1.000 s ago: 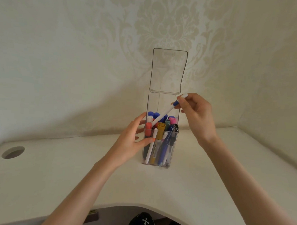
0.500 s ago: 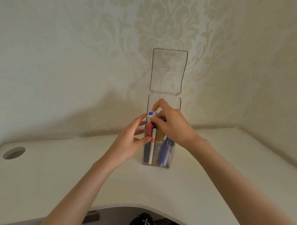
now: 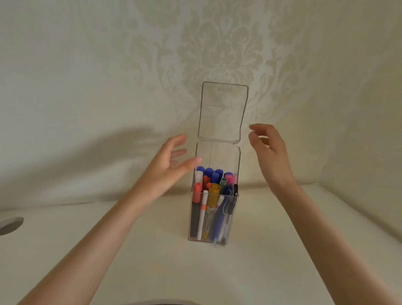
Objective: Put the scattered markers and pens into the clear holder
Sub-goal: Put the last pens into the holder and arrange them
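The clear holder (image 3: pixel 193 230) stands upright on the white desk near the wall, its hinged lid (image 3: pixel 222 111) flipped up behind it. Several markers and pens (image 3: pixel 213 194) stand inside, with blue, red, yellow, green and pink caps showing. My left hand (image 3: pixel 169 162) hovers just left of the holder's top, fingers spread, thumb close to the upper left edge. My right hand (image 3: pixel 268 153) is raised to the right of the lid hinge, fingers loosely curled and apart. Neither hand holds anything.
The white desk (image 3: pixel 145 253) has a curved front cut-out at the bottom edge and a round cable hole (image 3: pixel 7 225) at the far left. Patterned wallpaper walls close in behind and on the right, forming a corner.
My right hand pushed the blue-capped white marker down into the holder, let go and rose to the right. My left hand released the holder's side and drew back to the left.
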The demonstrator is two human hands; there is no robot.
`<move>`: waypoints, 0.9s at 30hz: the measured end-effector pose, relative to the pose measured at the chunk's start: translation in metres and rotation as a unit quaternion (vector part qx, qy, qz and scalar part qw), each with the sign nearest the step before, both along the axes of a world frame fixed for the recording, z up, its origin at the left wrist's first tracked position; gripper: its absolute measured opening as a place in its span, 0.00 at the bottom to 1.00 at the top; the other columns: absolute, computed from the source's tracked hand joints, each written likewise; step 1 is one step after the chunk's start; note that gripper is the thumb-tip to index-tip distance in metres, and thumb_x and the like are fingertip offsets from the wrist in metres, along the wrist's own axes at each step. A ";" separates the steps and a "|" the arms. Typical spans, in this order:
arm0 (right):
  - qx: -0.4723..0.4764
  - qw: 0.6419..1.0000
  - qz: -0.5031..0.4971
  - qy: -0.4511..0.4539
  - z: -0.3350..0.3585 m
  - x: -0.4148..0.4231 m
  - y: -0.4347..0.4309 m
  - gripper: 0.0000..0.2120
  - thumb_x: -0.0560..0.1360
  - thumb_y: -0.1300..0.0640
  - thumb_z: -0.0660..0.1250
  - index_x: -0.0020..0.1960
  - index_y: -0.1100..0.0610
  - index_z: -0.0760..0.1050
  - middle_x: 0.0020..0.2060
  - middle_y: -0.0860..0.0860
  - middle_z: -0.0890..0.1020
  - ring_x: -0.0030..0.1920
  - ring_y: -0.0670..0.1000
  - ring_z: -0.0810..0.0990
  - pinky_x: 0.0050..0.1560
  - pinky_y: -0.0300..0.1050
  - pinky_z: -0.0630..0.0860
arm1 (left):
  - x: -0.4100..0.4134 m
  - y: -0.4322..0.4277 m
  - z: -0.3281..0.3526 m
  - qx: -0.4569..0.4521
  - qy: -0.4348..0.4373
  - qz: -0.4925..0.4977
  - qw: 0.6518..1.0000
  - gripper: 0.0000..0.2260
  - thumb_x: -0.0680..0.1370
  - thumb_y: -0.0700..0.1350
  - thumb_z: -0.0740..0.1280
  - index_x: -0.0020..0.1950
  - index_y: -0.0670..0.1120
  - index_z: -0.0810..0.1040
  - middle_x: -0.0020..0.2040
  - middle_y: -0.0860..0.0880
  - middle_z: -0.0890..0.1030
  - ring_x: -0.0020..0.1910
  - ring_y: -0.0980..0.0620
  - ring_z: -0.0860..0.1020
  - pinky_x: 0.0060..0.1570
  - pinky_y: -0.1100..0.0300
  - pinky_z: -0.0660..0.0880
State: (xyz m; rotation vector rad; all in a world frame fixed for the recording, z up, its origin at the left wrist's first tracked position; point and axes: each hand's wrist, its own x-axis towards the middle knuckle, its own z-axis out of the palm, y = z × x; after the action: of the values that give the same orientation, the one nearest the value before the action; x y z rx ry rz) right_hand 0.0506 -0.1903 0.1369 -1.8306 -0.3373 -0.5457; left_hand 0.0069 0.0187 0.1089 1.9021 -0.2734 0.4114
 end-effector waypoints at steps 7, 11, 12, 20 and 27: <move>0.130 0.977 0.110 0.130 0.022 0.034 0.017 0.21 0.80 0.46 0.53 0.71 0.49 0.64 0.66 0.51 0.73 0.62 0.52 0.75 0.66 0.50 0.69 | 0.048 -0.019 0.045 -0.061 0.023 -0.029 0.997 0.25 0.78 0.61 0.53 0.74 0.55 0.58 0.72 0.54 0.66 0.64 0.56 0.70 0.66 0.55 0.65; 0.108 0.984 0.112 0.082 0.029 0.022 0.015 0.21 0.80 0.44 0.48 0.70 0.48 0.66 0.66 0.52 0.74 0.64 0.50 0.73 0.68 0.48 0.66 | 0.038 -0.020 0.055 -0.076 -0.018 -0.060 0.995 0.18 0.80 0.52 0.56 0.71 0.55 0.63 0.69 0.56 0.69 0.66 0.56 0.70 0.63 0.62 0.65; 0.103 0.986 0.109 0.067 0.030 0.016 0.013 0.22 0.80 0.44 0.48 0.69 0.48 0.67 0.66 0.51 0.74 0.65 0.49 0.73 0.68 0.48 0.65 | 0.032 -0.018 0.055 -0.073 -0.040 -0.063 0.995 0.17 0.80 0.47 0.57 0.69 0.55 0.65 0.67 0.57 0.71 0.66 0.58 0.69 0.61 0.67 0.66; -0.012 0.993 0.112 -0.037 -0.002 -0.061 -0.010 0.20 0.80 0.46 0.49 0.65 0.49 0.72 0.60 0.38 0.76 0.62 0.33 0.72 0.59 0.23 0.65 | -0.027 -0.004 0.005 0.099 -0.126 -0.024 0.987 0.24 0.78 0.31 0.57 0.71 0.48 0.64 0.68 0.59 0.68 0.64 0.73 0.65 0.65 0.76 0.59; -0.087 0.988 0.128 0.007 -0.048 -0.077 -0.018 0.22 0.78 0.44 0.53 0.70 0.49 0.66 0.62 0.33 0.71 0.63 0.27 0.66 0.59 0.21 0.61 | -0.045 -0.004 -0.047 0.110 -0.066 -0.035 0.991 0.29 0.73 0.52 0.65 0.72 0.51 0.62 0.73 0.56 0.64 0.71 0.66 0.60 0.68 0.74 0.55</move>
State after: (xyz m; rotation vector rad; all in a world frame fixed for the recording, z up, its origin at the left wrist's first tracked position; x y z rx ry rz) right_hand -0.0269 -0.2084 0.0891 -1.9206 -0.6180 -0.3334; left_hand -0.0385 0.0146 0.0620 2.0761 -0.4901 0.4763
